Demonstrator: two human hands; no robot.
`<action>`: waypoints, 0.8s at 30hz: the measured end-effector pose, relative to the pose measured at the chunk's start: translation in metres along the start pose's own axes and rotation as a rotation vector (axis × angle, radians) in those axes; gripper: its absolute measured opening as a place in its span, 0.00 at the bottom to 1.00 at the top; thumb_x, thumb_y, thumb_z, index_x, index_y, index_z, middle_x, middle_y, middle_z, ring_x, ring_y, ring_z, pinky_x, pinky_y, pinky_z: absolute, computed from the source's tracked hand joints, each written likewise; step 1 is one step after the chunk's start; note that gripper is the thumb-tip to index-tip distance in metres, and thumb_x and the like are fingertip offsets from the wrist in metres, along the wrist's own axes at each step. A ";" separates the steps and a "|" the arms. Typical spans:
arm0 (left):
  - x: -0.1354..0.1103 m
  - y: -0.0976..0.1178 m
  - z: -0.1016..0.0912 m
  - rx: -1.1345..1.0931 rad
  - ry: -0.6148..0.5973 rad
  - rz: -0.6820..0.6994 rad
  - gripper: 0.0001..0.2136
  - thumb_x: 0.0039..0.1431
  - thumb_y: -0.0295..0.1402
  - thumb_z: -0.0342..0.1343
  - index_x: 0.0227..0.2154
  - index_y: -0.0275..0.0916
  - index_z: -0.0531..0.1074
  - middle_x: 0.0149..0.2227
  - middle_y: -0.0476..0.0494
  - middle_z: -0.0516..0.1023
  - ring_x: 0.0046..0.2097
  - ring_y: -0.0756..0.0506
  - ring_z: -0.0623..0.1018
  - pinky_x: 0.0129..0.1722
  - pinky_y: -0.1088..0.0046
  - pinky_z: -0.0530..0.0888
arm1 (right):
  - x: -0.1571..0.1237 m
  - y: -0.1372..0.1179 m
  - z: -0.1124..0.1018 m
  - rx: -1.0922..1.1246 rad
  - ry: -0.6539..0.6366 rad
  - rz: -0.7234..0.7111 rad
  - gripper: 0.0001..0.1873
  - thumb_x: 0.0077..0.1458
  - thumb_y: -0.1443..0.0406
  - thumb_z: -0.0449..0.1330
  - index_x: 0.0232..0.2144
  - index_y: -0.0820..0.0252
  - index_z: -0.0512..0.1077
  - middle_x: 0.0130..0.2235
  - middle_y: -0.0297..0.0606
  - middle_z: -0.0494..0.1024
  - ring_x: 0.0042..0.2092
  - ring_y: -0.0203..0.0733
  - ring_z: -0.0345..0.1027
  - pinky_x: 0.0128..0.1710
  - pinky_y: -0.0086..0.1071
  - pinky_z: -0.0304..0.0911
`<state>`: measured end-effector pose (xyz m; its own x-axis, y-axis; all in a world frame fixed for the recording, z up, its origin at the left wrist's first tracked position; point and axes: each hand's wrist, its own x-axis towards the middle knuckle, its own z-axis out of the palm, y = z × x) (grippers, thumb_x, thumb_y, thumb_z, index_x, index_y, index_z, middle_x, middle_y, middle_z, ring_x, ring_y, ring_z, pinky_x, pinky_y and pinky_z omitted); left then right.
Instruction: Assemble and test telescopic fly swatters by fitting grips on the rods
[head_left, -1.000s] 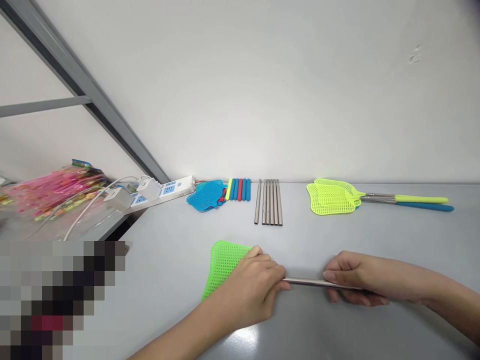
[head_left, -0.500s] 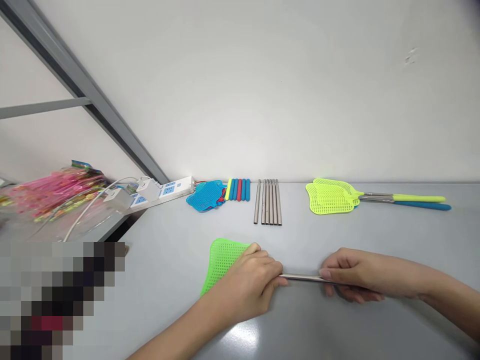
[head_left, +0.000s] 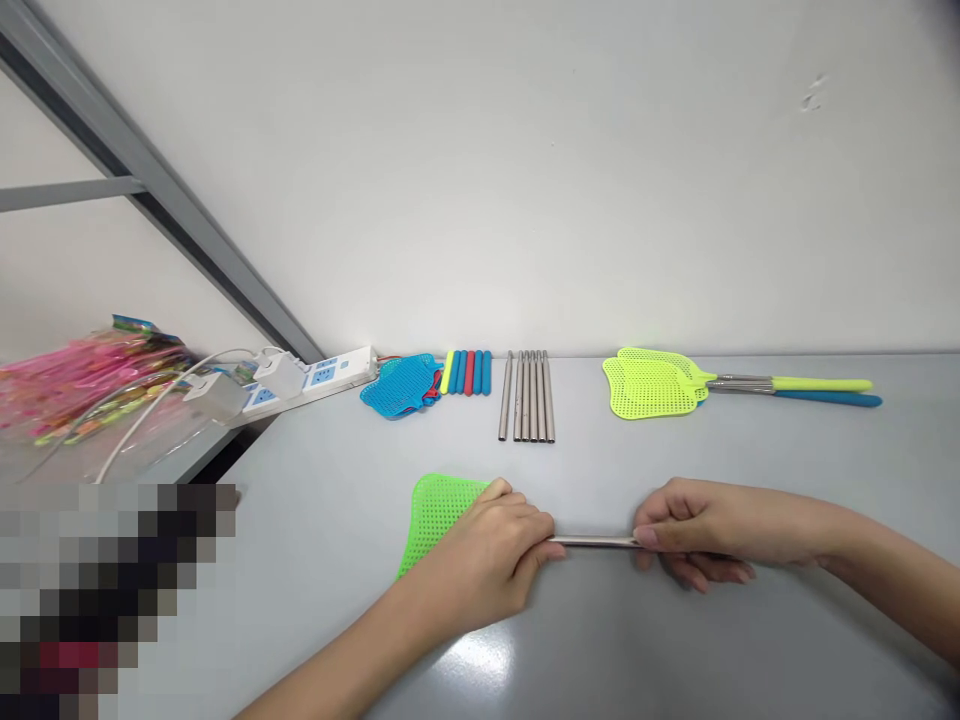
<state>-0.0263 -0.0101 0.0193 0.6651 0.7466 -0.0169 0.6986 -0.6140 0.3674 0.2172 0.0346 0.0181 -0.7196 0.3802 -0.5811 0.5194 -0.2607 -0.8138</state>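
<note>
A green fly swatter (head_left: 439, 515) lies low over the table, its mesh head pointing left and partly covered by my left hand (head_left: 495, 555). That hand is closed round the swatter's neck and the near end of a shiny metal tube (head_left: 592, 542). Further right, my right hand (head_left: 697, 525) pinches the same tube between thumb and fingers, its other fingers curled loosely below. A bare length of tube shows between the hands. The joint under my left hand is hidden, and so is the tube's far end behind my right fingers.
Along the wall lie blue swatter heads (head_left: 405, 385), coloured grips (head_left: 469, 372), several metal tubes (head_left: 532, 400) and yellow swatters (head_left: 652, 385) with long handles. A power strip (head_left: 330, 378) with plugs and cables stands at left, beside bagged pink items (head_left: 97, 375).
The whole view has shifted slightly, so everything sits a little further left and up. Both hands keep their hold on the swatter and tube, with about the same gap between them.
</note>
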 end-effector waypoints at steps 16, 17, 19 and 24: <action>0.001 -0.008 -0.005 0.047 0.015 -0.021 0.12 0.61 0.30 0.40 0.21 0.37 0.57 0.22 0.51 0.65 0.27 0.51 0.62 0.36 0.71 0.59 | 0.003 0.006 -0.013 -0.010 0.040 -0.014 0.14 0.49 0.56 0.57 0.26 0.64 0.68 0.19 0.29 0.66 0.16 0.25 0.57 0.12 0.17 0.46; 0.000 -0.008 -0.005 0.045 0.010 -0.024 0.12 0.61 0.30 0.41 0.21 0.37 0.57 0.22 0.51 0.65 0.27 0.51 0.62 0.35 0.71 0.58 | 0.003 0.005 -0.012 -0.016 0.051 -0.013 0.14 0.49 0.57 0.57 0.25 0.64 0.67 0.18 0.29 0.66 0.16 0.26 0.57 0.11 0.17 0.46; 0.000 -0.008 -0.004 0.035 0.004 -0.029 0.12 0.61 0.30 0.41 0.21 0.37 0.57 0.22 0.51 0.66 0.28 0.51 0.62 0.35 0.71 0.58 | 0.004 0.005 -0.009 -0.038 0.078 -0.005 0.14 0.49 0.57 0.57 0.24 0.64 0.68 0.17 0.28 0.66 0.15 0.26 0.57 0.10 0.17 0.46; 0.000 -0.010 -0.002 0.011 0.008 -0.021 0.12 0.61 0.30 0.41 0.22 0.37 0.58 0.23 0.51 0.67 0.28 0.50 0.62 0.36 0.71 0.58 | 0.006 0.005 -0.003 -0.101 0.132 0.000 0.16 0.50 0.56 0.55 0.23 0.64 0.70 0.16 0.28 0.65 0.15 0.26 0.57 0.10 0.18 0.46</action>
<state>-0.0336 -0.0036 0.0176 0.6482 0.7613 -0.0167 0.7152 -0.6011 0.3566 0.2174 0.0383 0.0105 -0.6561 0.4955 -0.5692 0.5677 -0.1729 -0.8049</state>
